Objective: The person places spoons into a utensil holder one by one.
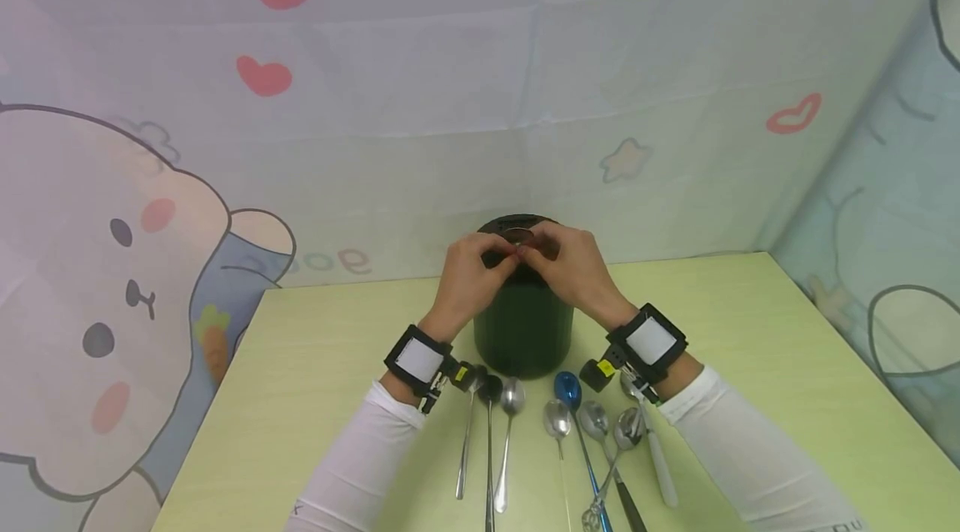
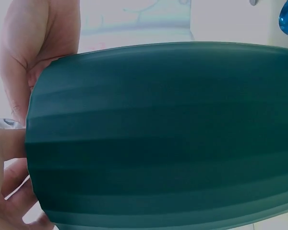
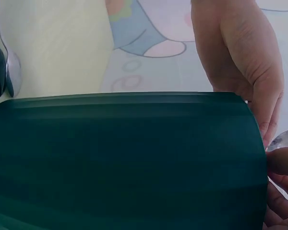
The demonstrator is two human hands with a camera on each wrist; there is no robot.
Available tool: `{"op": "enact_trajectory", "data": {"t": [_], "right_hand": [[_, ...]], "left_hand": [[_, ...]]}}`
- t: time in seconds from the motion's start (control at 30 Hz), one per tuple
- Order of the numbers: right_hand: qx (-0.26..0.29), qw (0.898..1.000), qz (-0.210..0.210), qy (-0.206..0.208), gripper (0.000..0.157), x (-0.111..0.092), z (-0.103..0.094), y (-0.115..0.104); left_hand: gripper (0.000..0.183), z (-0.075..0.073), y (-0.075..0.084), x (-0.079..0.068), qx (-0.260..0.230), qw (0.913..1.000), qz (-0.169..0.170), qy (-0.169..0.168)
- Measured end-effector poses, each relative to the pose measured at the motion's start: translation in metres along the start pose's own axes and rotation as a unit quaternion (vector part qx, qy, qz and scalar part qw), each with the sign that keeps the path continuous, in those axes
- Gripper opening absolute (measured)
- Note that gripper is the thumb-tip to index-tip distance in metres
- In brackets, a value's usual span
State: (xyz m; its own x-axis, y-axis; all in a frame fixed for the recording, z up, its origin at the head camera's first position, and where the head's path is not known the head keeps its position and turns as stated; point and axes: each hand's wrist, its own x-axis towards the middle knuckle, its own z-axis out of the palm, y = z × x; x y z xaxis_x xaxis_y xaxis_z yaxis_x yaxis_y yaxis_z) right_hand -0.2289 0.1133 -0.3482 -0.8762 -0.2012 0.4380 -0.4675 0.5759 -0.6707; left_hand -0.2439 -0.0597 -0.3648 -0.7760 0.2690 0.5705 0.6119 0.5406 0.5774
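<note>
A dark green container (image 1: 522,332) stands upright on the table, its fluted side filling much of both wrist views. Over its mouth, my left hand (image 1: 474,272) and right hand (image 1: 576,265) meet, thumbs and forefingers pinching a metal spoon (image 1: 517,233) between them. The spoon's shiny bowl (image 3: 284,139) shows beside the fingertips in the right wrist view; its handle is hidden by the hands and container. In the left wrist view the right hand (image 2: 41,52) is at the top, and the left hand (image 2: 7,191) is low at the rim.
Several spoons lie in front of the container, among them a blue spoon (image 1: 567,388), a black-bowled spoon (image 1: 491,390) and a white-handled utensil (image 1: 660,465) near the right wrist. Behind the pale yellow table (image 1: 337,399) hangs a printed cloth (image 1: 450,98).
</note>
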Motion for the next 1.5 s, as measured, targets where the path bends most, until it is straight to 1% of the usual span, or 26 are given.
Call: {"op": "enact_trajectory", "data": {"t": [0.13,0.2,0.3,0.4,0.47,0.53,0.67,0.73,0.83,0.97,1.07,1.17,1.27,1.4,1.5], "right_hand": [[-0.01,1.0,-0.009,-0.001,0.018,0.001,0.002,0.002],[-0.003,1.0,-0.017,-0.004,0.022,0.0,0.003,0.003],[0.016,0.999,-0.037,0.001,0.037,-0.001,0.003,0.003],[0.025,0.997,-0.068,0.017,0.053,-0.002,0.0,0.0],[0.019,0.995,-0.09,0.029,0.059,-0.004,-0.002,-0.002],[0.009,0.994,-0.107,0.031,0.065,-0.007,-0.005,-0.006],[-0.005,0.992,-0.128,0.02,0.079,-0.018,-0.008,-0.014],[-0.01,0.99,-0.139,0.018,0.086,-0.026,-0.011,-0.02],[-0.022,0.986,-0.167,0.022,0.093,-0.037,-0.014,-0.027],[-0.043,0.977,-0.207,0.027,0.097,-0.05,-0.016,-0.036],[-0.057,0.974,-0.218,0.018,0.1,-0.06,-0.018,-0.044],[-0.069,0.975,-0.213,0.002,0.104,-0.071,-0.019,-0.051],[-0.08,0.976,-0.203,-0.013,0.107,-0.08,-0.02,-0.055],[-0.09,0.978,-0.185,-0.024,0.107,-0.093,-0.02,-0.054],[-0.093,0.981,-0.166,-0.029,0.108,-0.103,-0.02,-0.051]], "left_hand": [[0.009,0.001,-0.002,-0.001,0.02,0.9997,0.007,0.01],[0.015,0.0,-0.003,-0.002,0.021,0.9998,0.0,0.005],[0.039,-0.004,-0.003,-0.003,0.012,0.9997,-0.016,-0.013],[0.064,-0.011,-0.002,-0.003,0.0,0.9993,-0.018,-0.031],[0.075,-0.017,0.0,-0.004,-0.003,0.9992,-0.012,-0.037],[0.081,-0.023,0.004,-0.006,0.005,0.9993,-0.004,-0.036],[0.099,-0.035,0.017,-0.016,0.041,0.9986,0.014,-0.03],[0.1,-0.041,0.025,-0.023,0.058,0.9974,0.029,-0.032],[0.098,-0.049,0.036,-0.035,0.088,0.9942,0.046,-0.041],[0.095,-0.056,0.047,-0.054,0.137,0.9866,0.065,-0.061],[0.095,-0.059,0.052,-0.067,0.167,0.9803,0.079,-0.069],[0.095,-0.062,0.056,-0.079,0.182,0.9771,0.084,-0.07],[0.094,-0.063,0.061,-0.09,0.19,0.9758,0.084,-0.069],[0.09,-0.062,0.064,-0.106,0.198,0.9741,0.086,-0.069],[0.088,-0.058,0.064,-0.117,0.201,0.9734,0.074,-0.081]]}}
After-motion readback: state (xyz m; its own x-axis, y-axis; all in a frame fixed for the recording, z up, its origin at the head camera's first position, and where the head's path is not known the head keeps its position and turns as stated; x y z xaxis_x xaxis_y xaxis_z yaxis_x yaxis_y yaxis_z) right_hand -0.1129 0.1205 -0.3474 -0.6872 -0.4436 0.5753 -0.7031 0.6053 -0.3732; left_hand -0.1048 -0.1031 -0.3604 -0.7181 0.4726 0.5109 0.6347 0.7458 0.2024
